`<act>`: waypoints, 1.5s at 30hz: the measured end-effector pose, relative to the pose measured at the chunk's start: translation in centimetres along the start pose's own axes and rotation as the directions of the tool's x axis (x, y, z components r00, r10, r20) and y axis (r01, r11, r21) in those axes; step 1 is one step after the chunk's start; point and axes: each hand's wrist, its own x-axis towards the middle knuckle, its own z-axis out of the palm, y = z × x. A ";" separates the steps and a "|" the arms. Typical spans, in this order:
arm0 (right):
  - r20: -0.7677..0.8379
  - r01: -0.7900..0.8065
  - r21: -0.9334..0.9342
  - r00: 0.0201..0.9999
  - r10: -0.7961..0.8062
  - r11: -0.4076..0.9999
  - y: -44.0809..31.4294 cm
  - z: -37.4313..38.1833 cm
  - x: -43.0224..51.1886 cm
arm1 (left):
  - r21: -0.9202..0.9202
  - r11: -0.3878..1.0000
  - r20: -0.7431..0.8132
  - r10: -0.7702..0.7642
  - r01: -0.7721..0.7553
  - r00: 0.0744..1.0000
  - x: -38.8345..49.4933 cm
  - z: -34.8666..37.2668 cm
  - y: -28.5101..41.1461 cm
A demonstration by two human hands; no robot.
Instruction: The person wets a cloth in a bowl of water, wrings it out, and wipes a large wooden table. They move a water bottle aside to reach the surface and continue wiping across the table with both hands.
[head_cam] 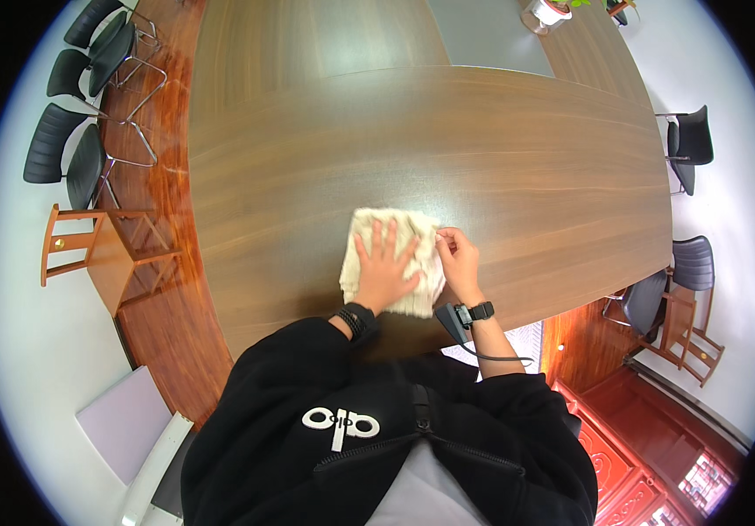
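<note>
A cream cloth (394,299) lies spread on the brown wooden table (515,151), near the edge in front of me. My left hand (382,266) rests flat on the cloth with its fingers apart. At the cloth's right edge, my right hand (458,253) pinches the fabric between thumb and fingertips, its other fingers curled. A dark band sits on my left wrist, and my right wrist carries a strapped device (459,317) with a black cable.
Black chairs (55,144) and a wooden chair (111,253) stand along the left wall. More chairs (693,263) are at the right. A potted plant (548,12) is on the table's far part, beside a grey panel (492,39). Carved red wooden furniture (604,460) is at lower right.
</note>
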 end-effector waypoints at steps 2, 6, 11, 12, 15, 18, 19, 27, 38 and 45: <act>-0.031 -0.050 0.044 0.998 0.051 0.998 0.6 -0.4 -1.0 | -0.068 0.984 -0.022 0.166 -0.167 0.986 -3.2 0.0 1.6; -0.039 -0.154 0.067 0.987 0.157 0.986 1.8 -2.9 -1.9 | -0.123 0.954 0.120 0.287 -0.273 0.950 -5.5 -0.1 2.6; 0.020 -0.259 0.152 0.966 0.259 0.954 4.5 -7.5 -0.1 | -0.015 0.990 0.044 0.143 -0.143 0.989 -4.0 0.0 2.1; 0.043 -0.293 0.218 0.956 0.291 0.931 5.2 -8.7 0.5 | 0.014 0.999 0.033 0.035 -0.036 0.999 -3.2 0.2 2.1; 0.042 -0.256 0.201 0.966 0.253 0.945 7.7 -12.0 2.8 | 0.113 0.975 -0.097 -0.179 0.189 0.979 0.0 1.4 2.8; 0.073 -0.235 0.232 0.972 0.224 0.944 9.9 -15.9 5.3 | 0.200 0.915 -0.213 -0.309 0.351 0.927 4.3 3.0 4.7; 0.076 -0.235 0.239 0.972 0.223 0.942 10.7 -17.4 6.0 | 0.223 0.892 -0.232 -0.343 0.393 0.910 6.0 3.6 5.5; -0.008 -0.240 0.326 0.967 0.256 0.915 15.5 -26.6 9.4 | 0.252 0.923 -0.226 -0.236 0.291 0.945 17.9 10.6 13.6; -0.027 -0.238 0.365 0.964 0.266 0.900 17.2 -30.6 13.3 | 0.123 0.992 -0.060 -0.016 0.023 0.998 22.2 13.9 20.6; -0.005 -0.273 0.244 0.959 0.282 0.931 16.5 -29.2 13.9 | 0.265 0.882 -0.305 -0.306 0.389 0.902 22.5 8.3 6.8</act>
